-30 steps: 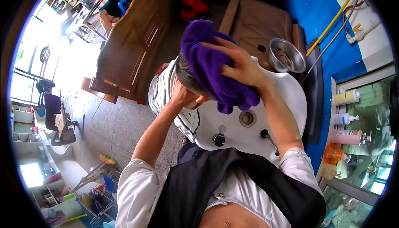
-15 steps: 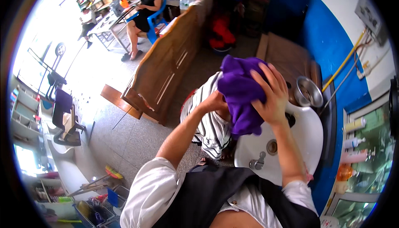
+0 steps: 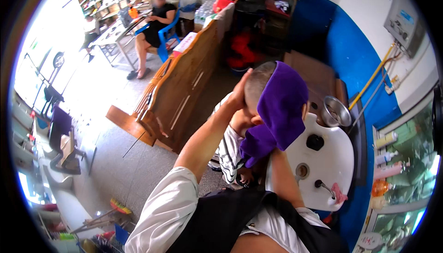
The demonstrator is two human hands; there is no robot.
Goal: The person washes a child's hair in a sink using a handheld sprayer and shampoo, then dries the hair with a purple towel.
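A person in a black-and-white striped garment is bent forward in front of me beside a white wash basin. A purple towel drapes over one side of this person's short-haired head and hangs down past the chin. My left hand lies against the bare side of the head, its fingers stretched out flat and holding nothing. From below, my right forearm reaches up behind the towel. That cloth hides my right hand and its fingers.
The basin has a dark drain pad, a drain and a tap with a pink cloth. A metal bowl stands at its far edge. A wooden bench is to the left; bottles line the right. Another person sits far left.
The towel has gone from a bunch between my hands to draping over the head. My left hand has moved up onto the head's side; my right has dropped behind the towel. The view has shifted slightly.
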